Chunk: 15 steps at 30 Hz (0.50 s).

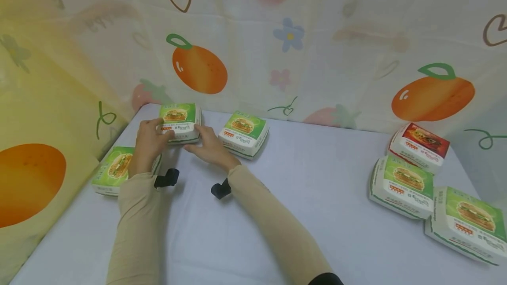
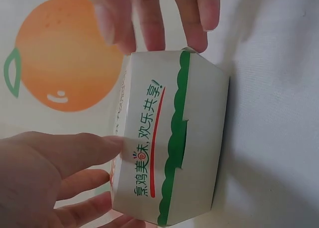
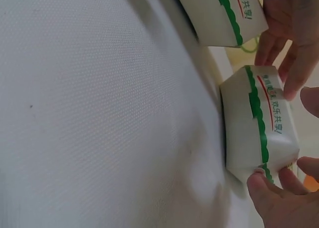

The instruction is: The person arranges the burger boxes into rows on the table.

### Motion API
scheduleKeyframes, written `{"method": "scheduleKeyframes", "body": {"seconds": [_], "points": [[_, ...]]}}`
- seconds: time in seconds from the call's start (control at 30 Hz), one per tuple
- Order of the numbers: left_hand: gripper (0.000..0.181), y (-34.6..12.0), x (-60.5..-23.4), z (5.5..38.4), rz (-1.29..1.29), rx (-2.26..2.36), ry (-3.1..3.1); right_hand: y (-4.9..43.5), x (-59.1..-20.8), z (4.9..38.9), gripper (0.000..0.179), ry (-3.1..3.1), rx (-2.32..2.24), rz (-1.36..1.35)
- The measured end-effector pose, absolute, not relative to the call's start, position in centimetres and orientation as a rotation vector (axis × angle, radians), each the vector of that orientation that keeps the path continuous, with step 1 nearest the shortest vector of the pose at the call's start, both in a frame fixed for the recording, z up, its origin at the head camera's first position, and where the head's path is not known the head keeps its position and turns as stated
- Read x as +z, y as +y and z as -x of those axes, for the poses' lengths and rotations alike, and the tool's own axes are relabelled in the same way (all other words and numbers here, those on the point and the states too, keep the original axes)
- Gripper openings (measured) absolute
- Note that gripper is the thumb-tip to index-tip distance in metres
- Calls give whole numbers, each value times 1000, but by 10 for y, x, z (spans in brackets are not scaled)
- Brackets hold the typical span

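Observation:
A green-and-white burger box [image 1: 180, 113] sits at the back left of the white-covered table, between my two hands. My left hand [image 1: 148, 144] grips its left end, the thumb lying by the upper front edge and the other fingers spread at the side. My right hand [image 1: 211, 148] touches the right end with fairly straight fingertips. In the right wrist view, one fingertip [image 3: 259, 185] meets a small tab on the burger box [image 3: 256, 118]. The lid looks closed. A second burger box [image 1: 243, 133] stands just right of my right hand. Another burger box [image 1: 112, 168] is partly hidden behind my left wrist.
At the right side stand a red-topped burger box [image 1: 421, 146] and two green-topped ones, the nearer burger box [image 1: 467, 223] by the table's right edge. A fruit-print cloth [image 1: 253, 56] hangs behind the table [image 1: 317, 179] and along its left side.

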<state>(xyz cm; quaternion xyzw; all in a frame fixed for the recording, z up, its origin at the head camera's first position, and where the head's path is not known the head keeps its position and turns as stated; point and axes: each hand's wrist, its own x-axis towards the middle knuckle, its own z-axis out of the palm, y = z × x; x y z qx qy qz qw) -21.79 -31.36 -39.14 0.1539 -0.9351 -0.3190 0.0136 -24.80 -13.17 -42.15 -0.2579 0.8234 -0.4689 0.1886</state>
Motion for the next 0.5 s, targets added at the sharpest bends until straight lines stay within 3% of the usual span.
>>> {"method": "scheduleKeyframes", "body": {"seconds": [0.5], "points": [[73,-318,-386,213,-364,-1002,-2980,-131,-425,247,73,2232,-1438,697]]}}
